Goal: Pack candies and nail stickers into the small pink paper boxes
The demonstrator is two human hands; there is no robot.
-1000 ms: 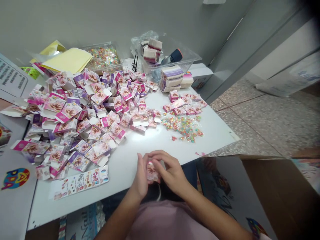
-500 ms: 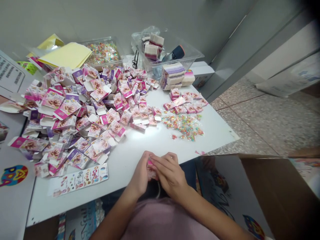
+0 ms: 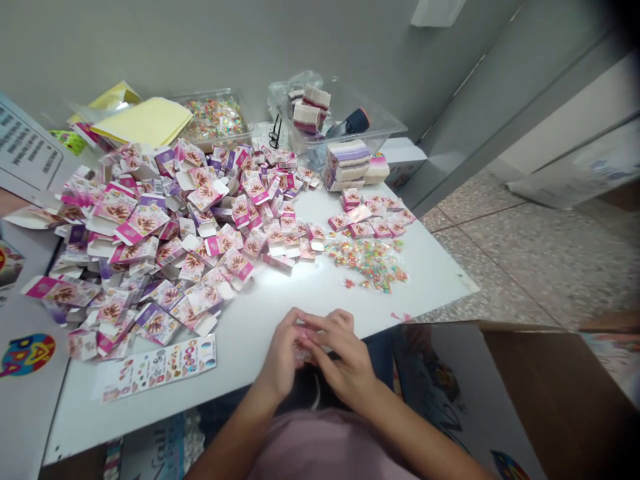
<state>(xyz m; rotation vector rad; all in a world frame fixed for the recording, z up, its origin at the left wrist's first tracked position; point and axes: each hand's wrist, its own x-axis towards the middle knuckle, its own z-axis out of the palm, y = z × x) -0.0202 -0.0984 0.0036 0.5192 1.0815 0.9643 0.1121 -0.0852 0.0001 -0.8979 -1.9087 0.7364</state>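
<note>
Close to the table's front edge, my left hand (image 3: 280,360) and my right hand (image 3: 343,357) are closed together around a small pink printed box (image 3: 302,353). Most of the box is covered by my fingers; the right fingers lie across its top end. A heap of similar pink and purple boxes (image 3: 165,233), several with flaps up, spreads over the left of the table. Beyond my right hand lie small clear packets of coloured pieces (image 3: 370,260). Behind these packets sits a group of boxes (image 3: 373,217) with their ends folded in.
Bundled card stacks (image 3: 347,163) stand by a clear plastic bin (image 3: 385,123). Another clear tray (image 3: 245,127) holds coloured packets beside yellow paper (image 3: 145,123). A printed strip (image 3: 165,367) lies front left on the white table (image 3: 435,273). An open carton (image 3: 540,400) stands at right.
The view has tilted slightly, so the table things appear lower. My right fingers have shifted and spread a little over the box's top; both hands still hold it.
</note>
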